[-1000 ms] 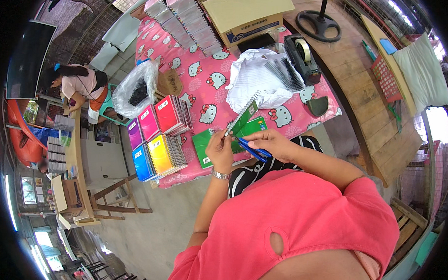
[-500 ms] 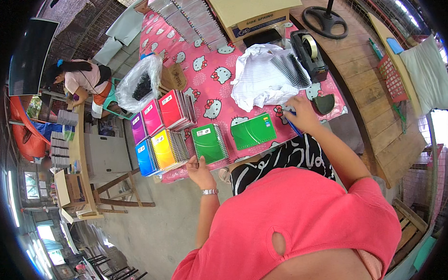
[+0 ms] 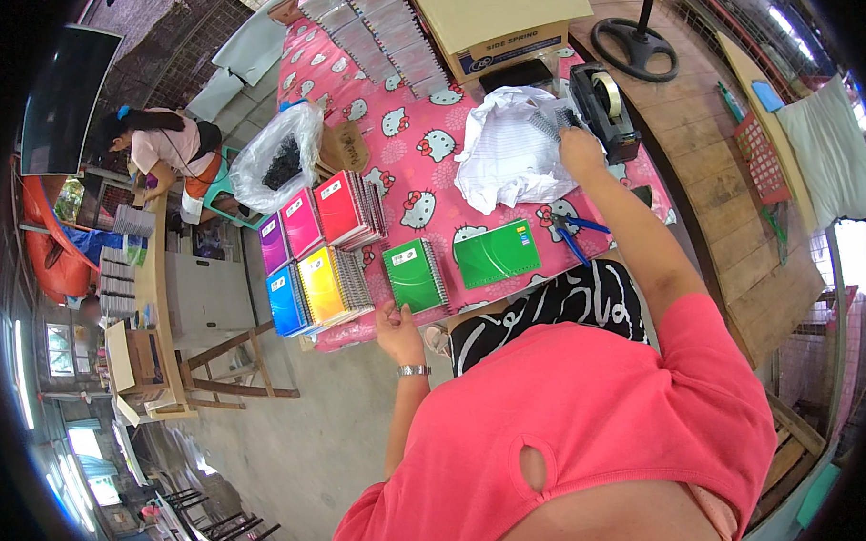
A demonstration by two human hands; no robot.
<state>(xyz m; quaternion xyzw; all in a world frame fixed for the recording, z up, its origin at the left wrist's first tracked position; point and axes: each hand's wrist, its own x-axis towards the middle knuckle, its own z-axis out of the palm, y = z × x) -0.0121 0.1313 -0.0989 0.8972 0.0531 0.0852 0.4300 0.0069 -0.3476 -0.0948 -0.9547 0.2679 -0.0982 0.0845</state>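
On the right of the desk (image 3: 401,172), the right hand (image 3: 581,153) reaches black coils (image 3: 545,126), grasp impossible to tell, and the left hand (image 3: 400,336), loosely released, is near the green notebook (image 3: 412,277).

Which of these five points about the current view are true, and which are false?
1. The right hand is at the black coils. True.
2. The left hand holds the blue-handled pliers. False: the pliers lie loose on the pink tablecloth.
3. The yellow notebooks lie nearer the wearer than the red ones. True.
4. The tape dispenser stands left of the crumpled white material. False: it stands to the right.
5. A metal band circles the left wrist. True.
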